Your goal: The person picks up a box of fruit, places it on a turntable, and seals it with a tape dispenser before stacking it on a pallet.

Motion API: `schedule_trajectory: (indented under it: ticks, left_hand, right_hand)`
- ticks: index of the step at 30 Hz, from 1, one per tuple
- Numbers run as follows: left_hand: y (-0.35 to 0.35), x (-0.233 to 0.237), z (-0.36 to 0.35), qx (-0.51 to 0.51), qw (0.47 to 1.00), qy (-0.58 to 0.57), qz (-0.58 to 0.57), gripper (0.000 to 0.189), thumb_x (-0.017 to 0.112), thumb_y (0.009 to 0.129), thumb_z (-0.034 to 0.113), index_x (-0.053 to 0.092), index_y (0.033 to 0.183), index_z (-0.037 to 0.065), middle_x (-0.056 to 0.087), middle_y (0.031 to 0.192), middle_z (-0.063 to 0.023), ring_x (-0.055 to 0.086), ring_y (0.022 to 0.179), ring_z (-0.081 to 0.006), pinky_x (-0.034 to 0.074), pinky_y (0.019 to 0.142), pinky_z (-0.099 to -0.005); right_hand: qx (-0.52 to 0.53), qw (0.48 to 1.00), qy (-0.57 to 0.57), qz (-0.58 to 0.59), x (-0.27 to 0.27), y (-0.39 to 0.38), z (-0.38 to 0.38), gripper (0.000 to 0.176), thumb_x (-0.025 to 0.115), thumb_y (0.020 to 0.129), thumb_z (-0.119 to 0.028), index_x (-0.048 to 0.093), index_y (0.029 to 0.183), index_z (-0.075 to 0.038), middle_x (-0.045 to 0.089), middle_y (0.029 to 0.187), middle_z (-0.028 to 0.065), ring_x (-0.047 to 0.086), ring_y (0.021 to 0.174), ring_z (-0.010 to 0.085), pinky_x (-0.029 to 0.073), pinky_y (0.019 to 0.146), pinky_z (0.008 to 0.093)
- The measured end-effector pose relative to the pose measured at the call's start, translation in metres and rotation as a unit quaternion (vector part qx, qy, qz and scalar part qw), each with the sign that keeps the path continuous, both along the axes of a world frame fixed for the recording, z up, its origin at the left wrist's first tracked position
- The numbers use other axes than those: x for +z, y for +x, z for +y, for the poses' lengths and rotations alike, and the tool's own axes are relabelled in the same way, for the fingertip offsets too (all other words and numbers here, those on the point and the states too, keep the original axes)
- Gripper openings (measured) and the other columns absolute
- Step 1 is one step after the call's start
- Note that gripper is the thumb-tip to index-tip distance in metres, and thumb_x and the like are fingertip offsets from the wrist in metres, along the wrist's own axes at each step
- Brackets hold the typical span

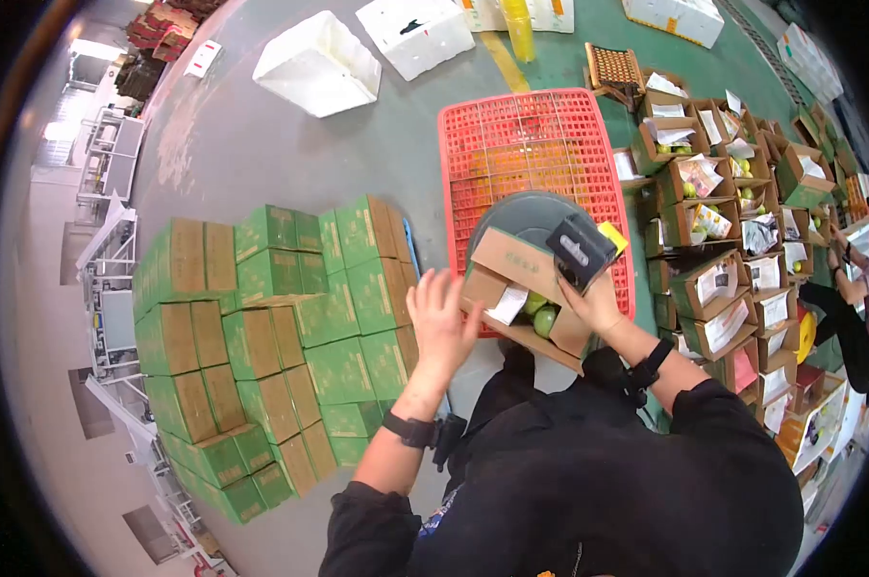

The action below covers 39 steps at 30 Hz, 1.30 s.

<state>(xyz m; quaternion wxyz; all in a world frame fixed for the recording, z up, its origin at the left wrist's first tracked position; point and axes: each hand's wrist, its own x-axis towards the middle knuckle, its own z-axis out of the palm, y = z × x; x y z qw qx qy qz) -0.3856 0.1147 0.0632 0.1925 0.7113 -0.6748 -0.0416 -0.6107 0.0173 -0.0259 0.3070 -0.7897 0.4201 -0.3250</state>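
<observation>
In front of me an open cardboard box (pixel 521 332) holds green round fruit (pixel 544 320) and a white paper slip (pixel 507 304). Its flaps stand up, the far one printed with green marks. My left hand (pixel 441 322) is at the box's left side, fingers spread and holding nothing. My right hand (pixel 593 300) grips a black boxy tool (pixel 582 250) with a yellow end, resembling a tape dispenser, above the box's right side. Behind the box, a round dark grey lid-like surface (pixel 511 216) lies on an upturned-looking red plastic crate (pixel 492 135).
Stacked green and brown cartons (pixel 271 337) stand at left. Many open cartons (pixel 718 269) with fruit and papers fill the right side, where another person (pixel 843 298) is partly visible. White foam boxes (pixel 319 67) and a small brown stool (pixel 614 69) are farther back.
</observation>
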Motion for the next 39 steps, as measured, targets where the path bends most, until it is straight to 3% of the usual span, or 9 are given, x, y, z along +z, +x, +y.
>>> schedule_trajectory:
  ticks: [7, 12, 18, 21, 22, 24, 31, 34, 39]
  left_hand:
    - [-0.031, -0.077, -0.082, 0.146, 0.987, 0.072, 0.0, 0.044, 0.048, 0.082, 0.022, 0.04, 0.118, -0.002, 0.053, 0.1, -0.0204, 0.058, 0.085, -0.0304, 0.05, 0.067, -0.0383]
    - [-0.017, -0.124, -0.047, 0.048, 0.993, 0.038, 0.104, 0.031, 0.046, 0.084, 0.023, 0.045, 0.11, 0.005, 0.054, 0.101, -0.0133, 0.053, 0.093, -0.0258, 0.045, 0.079, -0.035]
    - [-0.027, -0.068, -0.052, 0.063, 0.94, 0.016, 0.334, 0.025, 0.056, 0.078, 0.016, 0.055, 0.098, 0.001, 0.06, 0.085, -0.0096, 0.055, 0.075, -0.0183, 0.045, 0.066, -0.0291]
    - [-0.006, -0.1, -0.033, 0.06, 0.894, 0.024, 0.444, 0.029, 0.05, 0.082, 0.005, 0.054, 0.11, 0.0, 0.061, 0.095, -0.01, 0.058, 0.081, -0.0184, 0.046, 0.072, -0.0285]
    - [-0.01, -0.105, -0.033, 0.073, 0.84, 0.013, 0.537, 0.034, 0.052, 0.081, 0.006, 0.051, 0.114, -0.001, 0.06, 0.098, -0.01, 0.058, 0.082, -0.0187, 0.047, 0.073, -0.0289]
    - [-0.011, -0.108, -0.045, 0.035, 0.869, 0.034, 0.492, 0.039, 0.054, 0.08, 0.006, 0.048, 0.117, -0.002, 0.059, 0.098, -0.0094, 0.058, 0.082, -0.0188, 0.047, 0.072, -0.0288]
    - [-0.011, -0.065, -0.037, -0.153, 0.974, -0.128, 0.102, 0.04, 0.054, 0.071, 0.006, 0.048, 0.109, -0.005, 0.05, 0.107, -0.023, 0.044, 0.103, -0.0421, 0.035, 0.088, -0.0475]
    - [-0.029, -0.048, -0.01, -0.32, 0.943, 0.054, 0.07, 0.069, 0.073, 0.059, 0.029, 0.046, 0.114, -0.003, 0.044, 0.122, -0.0204, 0.042, 0.109, -0.0399, 0.029, 0.093, -0.053]
    - [-0.012, -0.083, -0.017, -0.314, 0.946, -0.038, 0.068, 0.053, 0.072, 0.056, 0.017, 0.055, 0.103, 0.003, 0.051, 0.12, -0.009, 0.045, 0.115, -0.0245, 0.033, 0.091, -0.0447]
  right_hand:
    - [0.002, 0.999, 0.039, 0.017, 0.026, 0.001, -0.015, 0.038, 0.064, 0.07, -0.016, 0.053, 0.103, -0.001, 0.053, 0.105, 0.018, 0.047, 0.099, 0.0358, 0.035, 0.089, 0.0403]
    - [-0.049, 0.99, -0.029, 0.126, 0.002, 0.03, 0.007, 0.029, 0.054, 0.072, -0.02, 0.054, 0.093, 0.0, 0.056, 0.091, 0.0168, 0.051, 0.091, 0.0313, 0.036, 0.087, 0.0383]
    - [-0.047, 0.987, -0.102, 0.118, -0.049, 0.052, 0.021, 0.02, 0.047, 0.07, -0.013, 0.056, 0.084, -0.001, 0.056, 0.09, 0.0117, 0.051, 0.092, 0.0247, 0.035, 0.089, 0.0377]
    - [0.005, 0.994, 0.012, 0.112, -0.012, 0.044, 0.032, 0.047, 0.049, 0.07, -0.017, 0.051, 0.114, 0.0, 0.051, 0.115, 0.0161, 0.044, 0.112, 0.0276, 0.029, 0.098, 0.0382]
    - [-0.076, 0.99, -0.118, 0.011, -0.02, 0.052, 0.025, 0.017, 0.051, 0.066, -0.014, 0.061, 0.074, -0.002, 0.059, 0.087, 0.0136, 0.053, 0.091, 0.0276, 0.037, 0.087, 0.0369]
    - [0.106, 0.945, 0.014, 0.31, -0.021, 0.054, 0.013, 0.042, 0.051, 0.074, -0.015, 0.05, 0.115, -0.008, 0.053, 0.114, 0.0106, 0.047, 0.108, 0.0248, 0.033, 0.095, 0.0386]
    - [-0.072, 0.995, -0.051, 0.053, -0.029, 0.05, 0.012, 0.042, 0.054, 0.074, -0.018, 0.051, 0.115, -0.012, 0.051, 0.115, 0.0105, 0.046, 0.108, 0.0282, 0.033, 0.094, 0.0408]
    - [-0.027, 0.981, 0.009, 0.194, -0.045, 0.049, 0.0, 0.055, 0.06, 0.066, -0.026, 0.049, 0.118, -0.01, 0.048, 0.118, 0.0131, 0.04, 0.113, 0.0311, 0.032, 0.094, 0.0425]
    - [-0.08, 0.957, 0.058, 0.271, -0.033, 0.047, -0.003, 0.056, 0.06, 0.064, -0.024, 0.046, 0.115, -0.007, 0.049, 0.111, 0.0168, 0.043, 0.105, 0.0338, 0.036, 0.087, 0.0428]
